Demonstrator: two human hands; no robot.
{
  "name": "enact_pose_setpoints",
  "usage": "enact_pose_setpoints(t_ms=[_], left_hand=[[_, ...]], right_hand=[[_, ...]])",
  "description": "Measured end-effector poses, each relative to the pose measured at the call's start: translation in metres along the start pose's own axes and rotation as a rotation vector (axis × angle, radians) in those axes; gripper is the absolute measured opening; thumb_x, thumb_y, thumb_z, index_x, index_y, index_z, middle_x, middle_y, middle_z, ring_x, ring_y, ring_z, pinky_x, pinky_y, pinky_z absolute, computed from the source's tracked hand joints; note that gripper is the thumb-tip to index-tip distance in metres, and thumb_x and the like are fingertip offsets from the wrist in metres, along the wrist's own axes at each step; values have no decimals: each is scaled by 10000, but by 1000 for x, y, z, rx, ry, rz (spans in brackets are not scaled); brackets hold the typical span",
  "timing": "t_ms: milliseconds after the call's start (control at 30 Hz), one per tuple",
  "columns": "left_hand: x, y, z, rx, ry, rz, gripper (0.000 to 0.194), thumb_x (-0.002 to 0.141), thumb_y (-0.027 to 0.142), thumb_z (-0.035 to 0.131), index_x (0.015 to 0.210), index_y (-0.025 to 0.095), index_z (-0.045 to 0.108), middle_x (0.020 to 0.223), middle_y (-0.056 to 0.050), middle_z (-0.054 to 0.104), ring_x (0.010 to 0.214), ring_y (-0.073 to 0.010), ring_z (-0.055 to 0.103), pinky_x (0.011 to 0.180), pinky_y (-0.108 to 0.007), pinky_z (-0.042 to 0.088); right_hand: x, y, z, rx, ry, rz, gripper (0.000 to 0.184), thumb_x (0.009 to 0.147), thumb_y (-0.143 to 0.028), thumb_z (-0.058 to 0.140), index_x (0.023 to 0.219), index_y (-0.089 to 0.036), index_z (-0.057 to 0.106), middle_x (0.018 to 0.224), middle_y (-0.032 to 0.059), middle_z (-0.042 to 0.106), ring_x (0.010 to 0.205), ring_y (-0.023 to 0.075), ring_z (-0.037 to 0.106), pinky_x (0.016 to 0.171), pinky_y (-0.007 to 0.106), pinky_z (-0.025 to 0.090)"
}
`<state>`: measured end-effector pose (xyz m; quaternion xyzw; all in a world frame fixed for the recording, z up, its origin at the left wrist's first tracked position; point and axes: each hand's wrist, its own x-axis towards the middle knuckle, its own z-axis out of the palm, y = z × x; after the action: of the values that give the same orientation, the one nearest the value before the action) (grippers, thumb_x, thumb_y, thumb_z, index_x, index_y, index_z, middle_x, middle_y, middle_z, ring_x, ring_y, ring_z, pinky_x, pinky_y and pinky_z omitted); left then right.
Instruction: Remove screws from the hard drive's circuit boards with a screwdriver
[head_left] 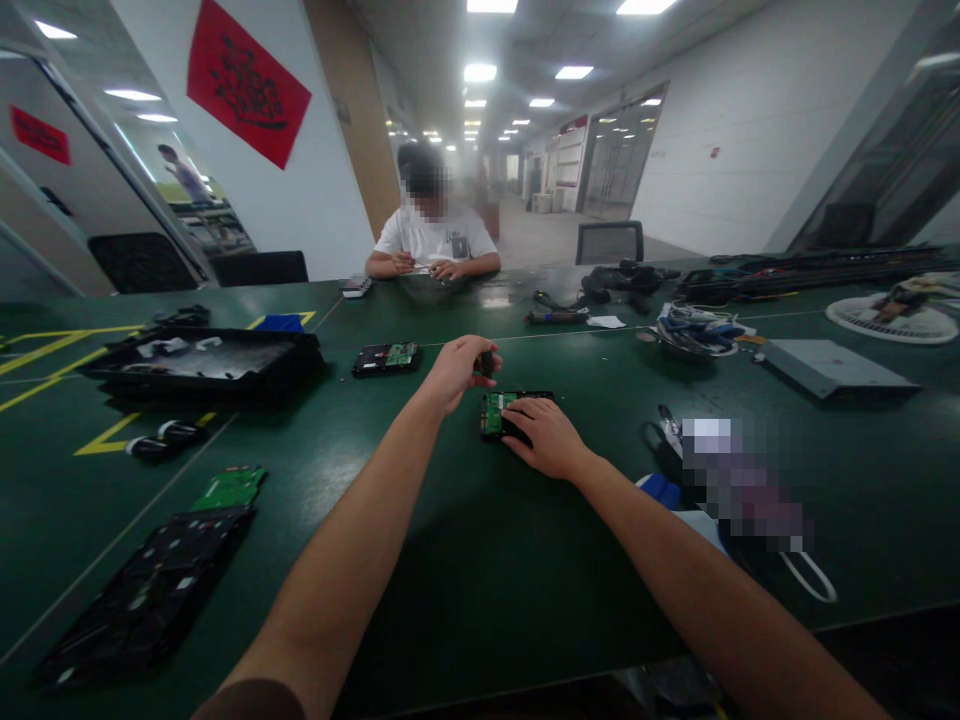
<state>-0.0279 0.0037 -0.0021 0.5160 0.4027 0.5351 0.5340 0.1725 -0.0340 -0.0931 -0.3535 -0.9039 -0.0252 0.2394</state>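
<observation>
Green worktable [487, 580], centre frame: hard drive [493, 413] lies board-up under the right hand [551, 435], fingers spread, grip unclear, while left hand [454, 372] pinches a small dark part [487, 366] nearby; judged step: steadying drive, handling part; next calls for steady hold.

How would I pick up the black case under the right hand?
Probably by its thin side edges, one hand coming from the left, one from the right. The case lies flat with its green board facing up, so holding the edges should keep fingers off the board. The right hand lies over its right part.
</observation>
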Motion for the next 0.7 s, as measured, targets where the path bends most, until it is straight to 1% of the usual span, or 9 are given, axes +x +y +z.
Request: enact_pose_setpoints(t_ms=[67, 133, 233, 300, 400, 500, 600, 700], left_hand=[[1, -1, 0, -62, -13, -27, 238, 766, 338, 641, 893, 137, 649, 844, -109, 685, 760, -204, 652, 588, -313, 557], [3, -3, -1, -89, 0, -24, 218, 761, 332, 632, 864, 140, 648, 844, -105, 678, 766, -200, 648, 596, -310, 559], [6, -5, -3, -13, 64, 38, 229, 756, 344, 611, 814, 135, 683, 857, -100, 655, 781, -191, 625, 539, -260, 526], [7, -5, -4, 39, 84, 65, 249, 755, 356, 606, 812, 135, 707, 852, -94, 644, 784, -189, 615, 512, -240, 505], [5, -4, -4, 21, 27, 23, 272, 768, 365, 601, 860, 133, 711, 833, -96, 654, 772, -193, 621, 530, -251, 514], [4, -3, -3, -58, -24, -51, 267, 776, 360, 604, 891, 131, 679, 828, -110, 673, 763, -207, 639, 571, -295, 543], [5, -4, -2, -121, 12, -60, 225, 762, 336, 616, 864, 138, 647, 822, -109, 672, 774, -216, 648, 613, -333, 567], [6, -4, -2, -90, 55, -10, 196, 746, 320, 617, 810, 140, 655, 831, -98, 651, 771, -201, 626, 586, -306, 559]], right_hand=[[0, 0, 0, 0, -2, -5, 412, 968, -392, 567, 1317, -178, 615, 1314, 146, 608, 1234, 293, 541, 1099, 514, 374], [0, 0, 0, 3, -1, -6, 413, 966, -394, 571, 1315, -180, 619, 1314, 148, 609, 1235, 295, 540, 1096, 515, 377], [0, 1, 1, 5, 1, -7, 412, 963, -394, 577, 1313, -183, 622, 1316, 149, 610, 1236, 296, 540, 1093, 517, 377], [1, 0, 1, 3, 0, -8, 413, 964, -395, 574, 1316, -183, 620, 1315, 148, 610, 1237, 295, 539, 1096, 516, 375], [1, 0, 0, 2, -5, -7, 418, 968, -398, 567, 1321, -181, 616, 1315, 147, 610, 1236, 294, 540, 1097, 512, 376], [1, 0, -1, 3, -9, -3, 420, 967, -400, 568, 1317, -174, 618, 1316, 152, 609, 1235, 294, 541, 1096, 509, 376], [1, -1, -2, 0, -12, -1, 422, 971, -402, 561, 1320, -173, 616, 1319, 152, 607, 1237, 294, 539, 1099, 514, 372], [1, -1, -2, 4, -12, 2, 425, 968, -400, 565, 1326, -178, 614, 1318, 152, 609, 1236, 296, 540, 1097, 521, 372]])
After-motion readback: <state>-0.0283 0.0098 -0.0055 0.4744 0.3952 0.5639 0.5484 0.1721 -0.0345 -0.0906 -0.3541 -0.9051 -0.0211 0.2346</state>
